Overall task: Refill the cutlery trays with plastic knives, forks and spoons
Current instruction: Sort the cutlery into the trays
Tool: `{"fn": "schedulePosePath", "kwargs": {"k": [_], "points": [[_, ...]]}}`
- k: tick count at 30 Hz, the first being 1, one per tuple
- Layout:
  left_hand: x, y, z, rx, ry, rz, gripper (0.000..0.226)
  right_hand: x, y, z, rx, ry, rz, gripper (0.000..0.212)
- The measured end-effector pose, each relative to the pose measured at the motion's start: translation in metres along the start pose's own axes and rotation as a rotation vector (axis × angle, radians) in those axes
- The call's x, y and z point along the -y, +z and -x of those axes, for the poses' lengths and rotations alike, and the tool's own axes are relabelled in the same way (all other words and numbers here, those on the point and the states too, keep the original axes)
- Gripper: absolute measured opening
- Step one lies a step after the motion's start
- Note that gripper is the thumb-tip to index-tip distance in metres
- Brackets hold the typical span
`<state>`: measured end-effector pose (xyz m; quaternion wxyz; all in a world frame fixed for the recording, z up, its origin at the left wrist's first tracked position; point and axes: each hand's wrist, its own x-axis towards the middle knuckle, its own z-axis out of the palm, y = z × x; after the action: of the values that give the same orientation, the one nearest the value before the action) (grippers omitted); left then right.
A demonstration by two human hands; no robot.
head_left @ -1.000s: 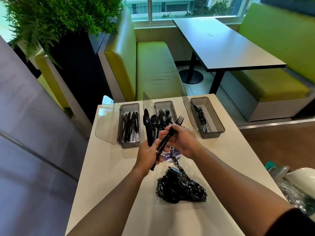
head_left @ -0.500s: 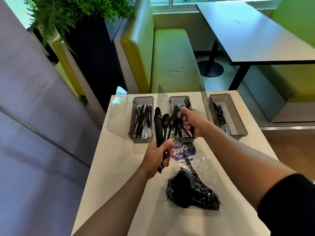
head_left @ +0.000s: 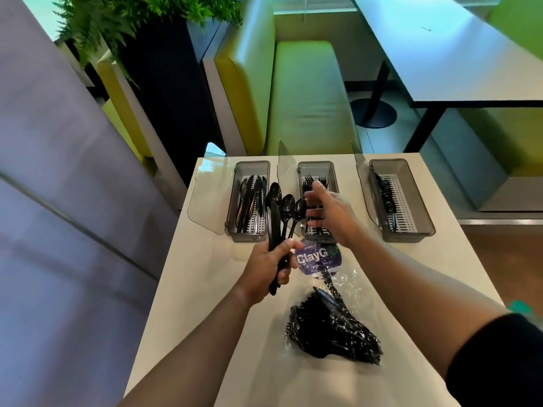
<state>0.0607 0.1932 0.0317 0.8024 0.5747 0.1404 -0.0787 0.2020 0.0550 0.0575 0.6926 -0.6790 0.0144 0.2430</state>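
Head view. The left hand (head_left: 271,264) is clenched around a fan of black plastic spoons (head_left: 283,212), handles low in the fist, bowls pointing up and away toward the trays. The right hand (head_left: 324,210) is spread, fingers splayed and holding nothing, over the near half of the middle tray (head_left: 317,168), which holds forks (head_left: 315,181).

Three trays stand in a row along the far edge of the worktop (head_left: 191,289), each with its long axis running away from the person. The left tray (head_left: 252,167) holds knives; the right tray (head_left: 408,198) holds a few dark pieces against its left wall, apparently spoons. That tray lies to the right of the spoon bundle, beyond the middle tray, and nearer the right hand than the left; the spoon handles are already roughly parallel to its long axis. The likely next move is a transfer of spoons rightward.

An opened cutlery bag (head_left: 332,330) lies near the person.

Change from the earlier frames: the fork formerly in the right hand is gone from it, and the hand has opened above the fork tray.
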Motion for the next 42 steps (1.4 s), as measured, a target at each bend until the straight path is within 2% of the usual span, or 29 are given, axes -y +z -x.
{"fn": "schedulePosePath", "kwargs": {"k": [3, 6, 14, 17, 20, 27, 33, 37, 40, 42], "points": [[-0.002, 0.009, -0.002, 0.018, -0.016, 0.012, 0.027, -0.007, 0.004, 0.022, 0.129, 0.017, -0.04, 0.043], [-0.003, 0.022, -0.003, 0.071, -0.047, 0.013, 0.028, -0.013, 0.007, 0.037, 0.254, 0.092, -0.182, 0.041], [0.001, 0.043, -0.004, 0.139, -0.088, -0.002, 0.036, -0.004, -0.007, 0.05, 0.003, 0.163, -0.333, 0.045], [0.004, 0.045, -0.005, 0.144, -0.094, -0.026, 0.036, 0.004, -0.016, 0.056, 0.0, 0.181, -0.377, 0.026], [0.004, 0.046, -0.003, 0.16, -0.088, -0.073, 0.027, 0.011, -0.023, 0.058, -0.034, 0.132, -0.489, 0.027], [0.006, 0.043, -0.002, 0.161, -0.09, -0.078, 0.029, 0.016, -0.034, 0.053, -0.115, 0.104, -0.555, 0.023], [0.001, 0.043, 0.0, 0.165, -0.034, -0.034, 0.026, 0.007, -0.036, 0.045, -0.378, 0.034, -0.476, 0.019], [-0.001, 0.045, -0.002, 0.147, -0.022, 0.011, 0.024, -0.001, -0.029, 0.05, -0.304, 0.033, -0.379, 0.025], [-0.001, 0.047, -0.004, 0.127, 0.001, 0.037, 0.024, -0.007, -0.025, 0.056, -0.145, 0.016, -0.306, 0.039], [-0.002, 0.047, -0.005, 0.118, 0.008, 0.043, 0.024, -0.011, -0.022, 0.061, -0.054, -0.027, -0.191, 0.035]]}}
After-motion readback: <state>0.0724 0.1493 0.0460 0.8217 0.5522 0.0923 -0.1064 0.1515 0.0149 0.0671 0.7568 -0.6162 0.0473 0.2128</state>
